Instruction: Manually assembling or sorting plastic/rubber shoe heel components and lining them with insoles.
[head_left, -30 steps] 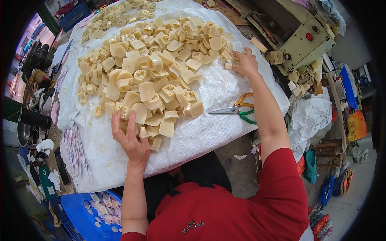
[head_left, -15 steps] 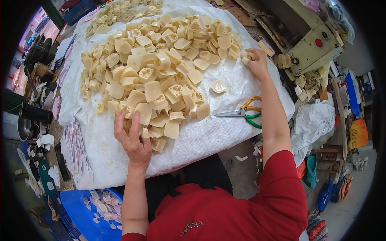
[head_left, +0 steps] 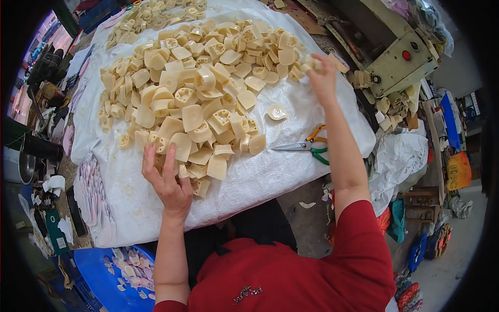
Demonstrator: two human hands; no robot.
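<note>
A large heap of cream-coloured, cup-like moulded plastic pieces (head_left: 192,118) covers much of a white woven sheet (head_left: 249,182). At the heap's near edge my left hand (head_left: 169,187) rests with fingers apart, touching the closest pieces. Something pale shows at one of its fingertips; whether a wrap or a piece, I cannot tell. By the heap's right edge, my right hand (head_left: 323,80) has its fingers closed on a cream plastic piece (head_left: 310,63), slightly blurred. One single piece (head_left: 277,112) lies apart from the heap. Scissors (head_left: 301,146) with orange and green handles lie near my right forearm.
Stacked pale pink-and-white thin pieces (head_left: 94,195) lie at the sheet's left edge. A blue basin (head_left: 99,278) with pinkish scraps stands below left. A beige machine (head_left: 403,65) with a red button is at the far right, with more cream pieces (head_left: 392,106) beside it.
My right hand has shifted slightly away from me and left, closer to the heap. My left hand stays at the heap's near edge. The whole view has moved a little.
</note>
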